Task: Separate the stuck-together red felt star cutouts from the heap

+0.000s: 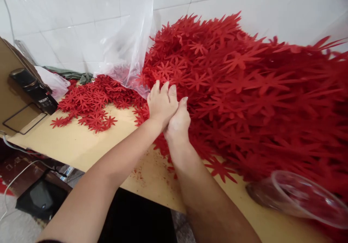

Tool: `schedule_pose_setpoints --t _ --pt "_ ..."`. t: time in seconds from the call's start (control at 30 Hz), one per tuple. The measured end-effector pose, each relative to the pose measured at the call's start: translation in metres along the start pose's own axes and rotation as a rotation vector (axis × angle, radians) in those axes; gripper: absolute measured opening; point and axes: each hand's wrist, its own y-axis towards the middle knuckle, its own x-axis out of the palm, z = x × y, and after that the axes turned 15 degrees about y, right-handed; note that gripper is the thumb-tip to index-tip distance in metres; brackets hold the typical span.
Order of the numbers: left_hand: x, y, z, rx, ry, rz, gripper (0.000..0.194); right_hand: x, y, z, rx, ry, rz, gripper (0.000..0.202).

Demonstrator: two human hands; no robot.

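Observation:
My left hand (162, 99) reaches into the near edge of a large pile of red flower-shaped cutouts (214, 79) with many narrow petals. It is back-up, with its fingers stretched forward over the cutouts. Pressed against its right side is my right hand (178, 121), thumb pointing up. The right hand's other fingers are hidden behind the left hand and among the cutouts, so what they hold does not show. Just left of my hands, a smaller heap of the same cutouts (92, 98) lies on the tan tabletop (73, 143).
A clear plastic bag (133, 50) stands against the white tiled wall (89, 11). At the right front, a transparent plastic tub (307, 196) lies tilted near the edge. A black handheld vacuum (34, 90) leans by a cardboard box (13, 87) at left. Reddish crumbs dot the table.

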Motion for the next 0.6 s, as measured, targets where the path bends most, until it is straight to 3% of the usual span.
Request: schedule_pose_setpoints --t 0.1,0.17,0.33,0.5,0.6 --pt "0.0 -0.004 0.003 0.112 -0.132 -0.023 0.027 -0.015 0.01 0.005 0.062 0.069 0.105 0.049" --pt "0.002 -0.005 0.004 0.09 -0.273 -0.067 0.025 -0.019 0.013 0.003 0.05 0.052 0.129 0.042" --pt "0.004 -0.006 0.008 -0.217 -0.574 -0.186 0.034 -0.006 0.004 -0.019 0.165 0.171 0.249 0.029" --pt "-0.003 -0.019 0.011 -0.516 -0.767 -0.351 0.047 0.0 0.002 -0.037 0.235 0.143 0.178 0.042" --pt "-0.007 -0.026 0.012 -0.726 -0.927 -0.404 0.047 0.0 0.0 -0.039 0.134 -0.011 0.172 0.043"
